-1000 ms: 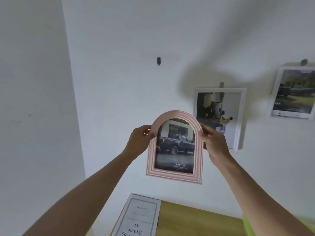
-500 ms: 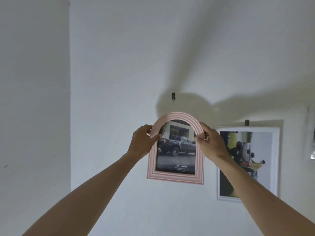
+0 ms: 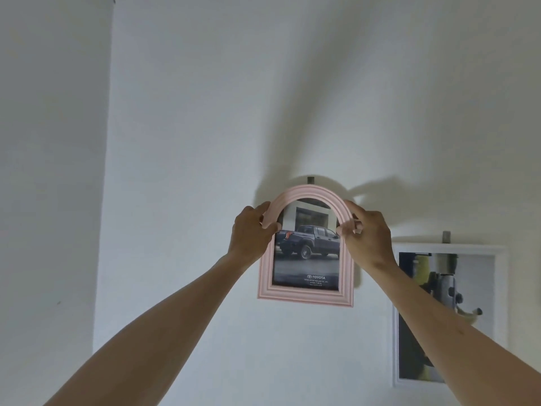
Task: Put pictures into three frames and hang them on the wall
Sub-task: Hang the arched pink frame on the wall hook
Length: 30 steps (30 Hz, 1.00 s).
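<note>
A pink arched frame (image 3: 306, 297) with a picture of a dark pickup truck is held up against the white wall. My left hand (image 3: 250, 232) grips its upper left curve and my right hand (image 3: 367, 232) grips its upper right curve. The top of the arch sits just under a small dark wall hook (image 3: 310, 179), whose lower part is hidden behind the frame. To the right, a white rectangular frame (image 3: 494, 250) with a picture hangs from its own hook (image 3: 446, 237), partly behind my right forearm.
The white wall (image 3: 205, 112) meets another wall at a corner on the left (image 3: 104, 200). My arms' shadows fall across the wall above the frames.
Both hands have raised the pink frame up the wall until its arch reaches the hook. The view has tilted up, so the table and the third frame at the right have left sight.
</note>
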Motion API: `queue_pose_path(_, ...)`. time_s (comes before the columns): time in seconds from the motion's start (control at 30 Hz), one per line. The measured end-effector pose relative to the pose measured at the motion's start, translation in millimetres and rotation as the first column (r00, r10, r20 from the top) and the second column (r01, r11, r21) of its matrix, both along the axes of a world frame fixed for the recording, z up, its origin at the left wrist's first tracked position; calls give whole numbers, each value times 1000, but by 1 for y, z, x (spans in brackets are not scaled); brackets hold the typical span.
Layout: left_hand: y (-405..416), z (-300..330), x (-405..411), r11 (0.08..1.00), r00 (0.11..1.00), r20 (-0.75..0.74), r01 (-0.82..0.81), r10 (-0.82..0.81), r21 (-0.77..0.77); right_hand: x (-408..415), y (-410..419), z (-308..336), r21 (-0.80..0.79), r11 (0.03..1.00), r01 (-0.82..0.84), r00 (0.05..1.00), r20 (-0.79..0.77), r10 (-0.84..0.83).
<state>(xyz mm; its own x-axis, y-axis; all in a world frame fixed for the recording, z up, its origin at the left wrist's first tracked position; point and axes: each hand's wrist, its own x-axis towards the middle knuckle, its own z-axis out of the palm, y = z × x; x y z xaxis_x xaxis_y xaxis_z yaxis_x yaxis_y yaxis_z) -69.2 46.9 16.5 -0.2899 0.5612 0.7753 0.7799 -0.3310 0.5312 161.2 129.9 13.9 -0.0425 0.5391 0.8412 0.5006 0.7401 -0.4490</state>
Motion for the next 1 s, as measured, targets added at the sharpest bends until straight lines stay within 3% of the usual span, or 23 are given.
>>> queue_pose_path(0.33,18,-4,-5,999,990,-133,-48,51,24,-8,4,-10,73,988,137,987,70,-142)
queue_pose_path(0.47,17,-4,-4,988,967,-203,-151,154,32,-12,4,-16,120,975,187,977,81,-197)
queue_pose_path(1.0,19,-12,-6,989,971,-194,-129,141,73,-9,8,-24,146,982,123,990,57,-132)
